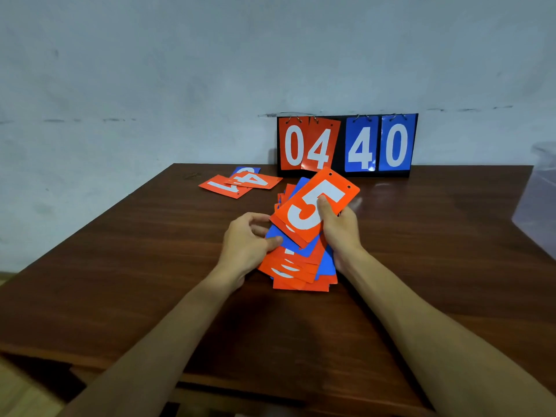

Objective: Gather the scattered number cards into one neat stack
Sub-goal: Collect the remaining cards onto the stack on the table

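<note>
A loose, fanned pile of orange and blue number cards (301,266) sits at the middle of the brown table (120,266). My right hand (340,227) grips the pile's right side, thumb pressed on the top orange card showing a white 5 (316,203). My left hand (249,245) holds the pile's left edge, thumb on a blue card. Three more cards lie apart at the far left: an orange 1 (224,186), an orange 4 (255,180) overlapping it, and a blue card (245,171) partly hidden beneath them.
A black flip scoreboard (343,164) stands against the wall at the table's far edge, showing orange 04 and blue 40. A translucent plastic container (538,200) stands at the right edge of view. The table's near edge runs below my forearms.
</note>
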Available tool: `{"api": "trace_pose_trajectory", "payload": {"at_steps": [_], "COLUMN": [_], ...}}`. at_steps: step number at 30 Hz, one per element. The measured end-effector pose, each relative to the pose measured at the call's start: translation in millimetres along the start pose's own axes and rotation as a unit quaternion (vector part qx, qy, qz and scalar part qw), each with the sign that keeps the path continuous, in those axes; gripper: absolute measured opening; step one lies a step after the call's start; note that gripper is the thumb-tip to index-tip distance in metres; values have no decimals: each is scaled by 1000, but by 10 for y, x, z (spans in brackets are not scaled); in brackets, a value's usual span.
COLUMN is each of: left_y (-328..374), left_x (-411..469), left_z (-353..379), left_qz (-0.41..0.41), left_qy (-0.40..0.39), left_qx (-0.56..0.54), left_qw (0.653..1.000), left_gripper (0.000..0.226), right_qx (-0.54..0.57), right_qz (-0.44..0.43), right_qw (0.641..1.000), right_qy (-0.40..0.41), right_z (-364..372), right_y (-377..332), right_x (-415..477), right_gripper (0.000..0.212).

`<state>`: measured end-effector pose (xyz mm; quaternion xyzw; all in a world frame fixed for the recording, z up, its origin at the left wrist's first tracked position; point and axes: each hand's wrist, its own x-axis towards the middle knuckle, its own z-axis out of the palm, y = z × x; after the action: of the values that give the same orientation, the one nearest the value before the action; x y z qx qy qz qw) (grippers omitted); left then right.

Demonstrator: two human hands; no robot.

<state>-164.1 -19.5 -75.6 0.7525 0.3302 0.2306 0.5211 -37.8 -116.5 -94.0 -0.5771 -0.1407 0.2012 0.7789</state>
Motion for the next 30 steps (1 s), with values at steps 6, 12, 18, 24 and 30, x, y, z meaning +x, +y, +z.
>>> {"api": "trace_pose_trajectory", "payload": {"at_steps": [6, 12, 18, 24, 30], "left_y": [-16, -85, -105, 30, 163], "left_x": [31, 82, 355, 586, 501], "left_z": [-170, -193, -434, -690, -481], "left_qz": [2, 2, 24, 54, 146], "left_qy": [-30, 50, 206, 285, -58], "left_qx": [-19, -43, -113, -212, 24], "left_qw": [999, 998, 972, 933, 987], "left_gripper": [29, 14, 14, 29, 29], "right_qx": [-7, -20, -67, -123, -176], "right_qz": [-7, 9, 36, 63, 106], "right_qw": [1000, 999, 994, 986, 967], "right_qy": [-16, -28, -77, -96, -153], "right_z": [-1, 21, 18, -12, -18], "right_y": [8, 3, -7, -46, -164], "right_x": [1, 4, -15, 2, -12], "right_gripper": [32, 38, 34, 18, 16]}}
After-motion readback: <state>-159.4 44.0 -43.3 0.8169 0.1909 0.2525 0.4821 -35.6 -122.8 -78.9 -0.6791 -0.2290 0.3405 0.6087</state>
